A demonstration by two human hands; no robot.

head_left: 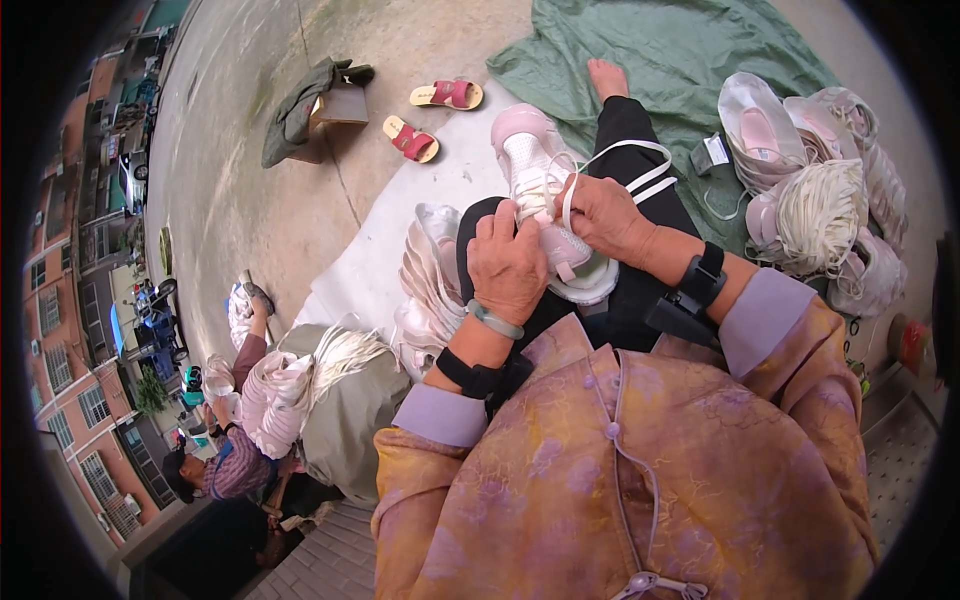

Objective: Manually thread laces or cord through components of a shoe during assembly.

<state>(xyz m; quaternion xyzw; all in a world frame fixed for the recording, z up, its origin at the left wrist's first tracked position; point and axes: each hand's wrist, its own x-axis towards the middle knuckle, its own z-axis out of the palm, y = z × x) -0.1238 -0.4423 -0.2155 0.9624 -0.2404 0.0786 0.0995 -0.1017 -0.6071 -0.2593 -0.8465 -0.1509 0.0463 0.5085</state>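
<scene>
A pink-and-white sneaker [523,160] lies across my lap, its toe pointing away from me. My left hand [507,258] grips its left side, fingers curled at the edge of the lacing. On the other side, my right hand [608,217] pinches a white shoelace [569,199] close to the eyelets. The lace's loose length loops out to the right, over my dark trouser leg. Crossed lace shows over the sneaker's tongue between my hands. My fingertips partly hide the eyelets.
Bundled pink-and-white shoe pieces [757,140] and white laces [822,205] lie right on a green sheet [680,45]. More shoe pieces [432,270] sit left beside my leg. Red slippers [447,94] and a box draped with dark cloth [340,106] stand ahead. Another person [240,462] works far left.
</scene>
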